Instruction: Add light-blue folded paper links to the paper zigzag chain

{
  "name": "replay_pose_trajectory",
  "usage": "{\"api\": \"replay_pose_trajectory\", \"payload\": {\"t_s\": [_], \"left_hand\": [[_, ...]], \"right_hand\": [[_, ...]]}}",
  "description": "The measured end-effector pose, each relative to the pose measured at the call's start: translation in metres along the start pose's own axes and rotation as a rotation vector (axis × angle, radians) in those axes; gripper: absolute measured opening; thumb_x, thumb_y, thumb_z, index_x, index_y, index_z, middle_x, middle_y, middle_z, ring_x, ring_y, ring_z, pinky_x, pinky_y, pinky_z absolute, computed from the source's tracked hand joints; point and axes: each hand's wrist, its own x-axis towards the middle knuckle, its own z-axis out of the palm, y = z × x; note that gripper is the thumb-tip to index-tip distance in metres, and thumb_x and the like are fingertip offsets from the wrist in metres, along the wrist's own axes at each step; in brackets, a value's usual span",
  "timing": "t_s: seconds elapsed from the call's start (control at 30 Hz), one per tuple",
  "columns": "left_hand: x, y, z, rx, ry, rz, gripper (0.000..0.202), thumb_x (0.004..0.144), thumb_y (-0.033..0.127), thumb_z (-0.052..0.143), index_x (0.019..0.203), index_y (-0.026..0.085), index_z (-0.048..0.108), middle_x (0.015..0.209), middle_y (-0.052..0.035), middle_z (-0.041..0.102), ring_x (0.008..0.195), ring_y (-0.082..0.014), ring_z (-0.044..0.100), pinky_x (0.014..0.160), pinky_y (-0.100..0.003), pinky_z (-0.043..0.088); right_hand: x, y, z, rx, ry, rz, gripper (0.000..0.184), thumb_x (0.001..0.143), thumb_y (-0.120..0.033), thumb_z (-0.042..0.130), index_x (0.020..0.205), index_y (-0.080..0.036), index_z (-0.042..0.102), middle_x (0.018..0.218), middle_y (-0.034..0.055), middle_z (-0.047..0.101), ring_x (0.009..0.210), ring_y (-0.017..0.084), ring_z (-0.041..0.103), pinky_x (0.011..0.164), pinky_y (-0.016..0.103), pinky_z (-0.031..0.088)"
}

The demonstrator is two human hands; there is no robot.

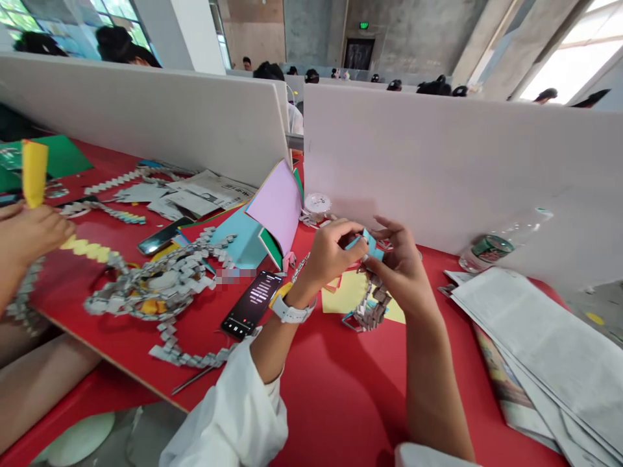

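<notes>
Above the red table, my left hand (pixel 335 250) pinches one side of a small blue folded paper (pixel 370 242). My right hand (pixel 400 253) grips the other side between thumb and fingers, with its upper fingers raised. From beneath my hands a folded grey paper chain (pixel 370 312) hangs down or lies in a loop; where it joins the blue paper is hidden by my fingers. Part of it rests over a yellow paper sheet (pixel 335 302). Left of my forearm lies a phone (pixel 252 303) with its screen lit.
A heap of grey paper chain (pixel 163 285) spreads to the left. A co-worker's hand (pixel 36 233) there holds a yellow paper strip (pixel 35 172). Newspapers (pixel 545 344) and a tilted plastic bottle (pixel 491 246) are at right. White partitions (pixel 438 168) stand behind.
</notes>
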Motion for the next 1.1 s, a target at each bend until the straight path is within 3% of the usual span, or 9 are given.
{"api": "replay_pose_trajectory", "payload": {"t_s": [0.1, 0.3, 0.53, 0.63, 0.83, 1.1], "left_hand": [[0.0, 0.001, 0.002, -0.022, 0.02, -0.004, 0.009, 0.08, 0.02, 0.059, 0.085, 0.018, 0.065, 0.071, -0.0003, 0.057, 0.063, -0.0112, 0.05, 0.056, -0.024, 0.042], [0.002, 0.005, -0.001, 0.136, 0.065, 0.065, 0.006, 0.082, 0.016, 0.056, 0.083, 0.018, 0.061, 0.075, -0.0022, 0.062, 0.069, -0.0133, 0.054, 0.065, -0.028, 0.045], [0.002, 0.003, -0.004, 0.344, 0.045, 0.166, 0.01, 0.086, 0.016, 0.053, 0.093, 0.017, 0.06, 0.086, -0.0057, 0.063, 0.077, -0.0161, 0.056, 0.072, -0.031, 0.047], [0.003, 0.003, -0.002, 0.232, 0.077, 0.094, 0.011, 0.088, 0.019, 0.052, 0.094, 0.017, 0.061, 0.087, -0.0062, 0.065, 0.079, -0.0157, 0.059, 0.072, -0.03, 0.049], [0.003, 0.001, -0.003, -0.105, -0.049, -0.07, 0.027, 0.089, 0.033, 0.059, 0.11, 0.017, 0.061, 0.098, -0.0078, 0.069, 0.084, -0.0145, 0.066, 0.07, -0.026, 0.054], [-0.001, 0.008, 0.001, 0.142, 0.09, 0.076, 0.019, 0.089, 0.026, 0.058, 0.103, 0.02, 0.068, 0.098, -0.0059, 0.07, 0.085, -0.0146, 0.064, 0.075, -0.029, 0.052]], "right_hand": [[0.001, -0.001, 0.0, -0.004, 0.003, 0.005, 0.059, 0.074, -0.021, 0.068, 0.128, -0.03, 0.045, 0.111, 0.0019, 0.05, 0.061, 0.005, 0.055, 0.05, 0.019, 0.049], [0.002, 0.004, 0.003, 0.035, 0.009, 0.042, 0.054, 0.078, -0.027, 0.068, 0.128, -0.029, 0.049, 0.116, 0.0055, 0.057, 0.069, 0.01, 0.06, 0.059, 0.024, 0.053], [0.006, 0.011, 0.004, 0.057, 0.046, 0.044, 0.04, 0.074, -0.029, 0.074, 0.111, -0.025, 0.06, 0.102, 0.0035, 0.064, 0.076, 0.014, 0.063, 0.058, 0.024, 0.052], [0.007, 0.012, 0.006, 0.087, 0.099, 0.025, 0.038, 0.074, -0.03, 0.074, 0.109, -0.026, 0.06, 0.106, 0.004, 0.067, 0.079, 0.014, 0.064, 0.062, 0.025, 0.053], [0.01, 0.016, 0.005, 0.204, 0.188, 0.013, 0.039, 0.075, -0.032, 0.072, 0.111, -0.026, 0.058, 0.105, 0.0026, 0.068, 0.078, 0.014, 0.065, 0.072, 0.029, 0.055], [0.009, 0.011, 0.011, 0.244, 0.2, 0.0, 0.04, 0.075, -0.03, 0.071, 0.113, -0.028, 0.06, 0.097, 0.0001, 0.064, 0.072, 0.011, 0.062, 0.072, 0.028, 0.055]]}}
